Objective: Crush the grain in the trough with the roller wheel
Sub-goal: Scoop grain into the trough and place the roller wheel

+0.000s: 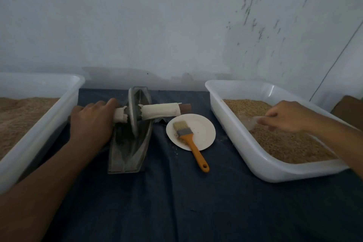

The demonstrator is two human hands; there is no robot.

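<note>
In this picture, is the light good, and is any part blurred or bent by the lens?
Head view: the light is dim and flat, no glare. The right hand and the clear scoop it holds are smeared by motion. The left hand on the roller wheel is sharper. The white bins bow outward from wide-angle distortion.

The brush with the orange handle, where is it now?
In the head view, the brush lies right of the trough, its bristles on the small white plate and its handle reaching onto the dark cloth.
</note>
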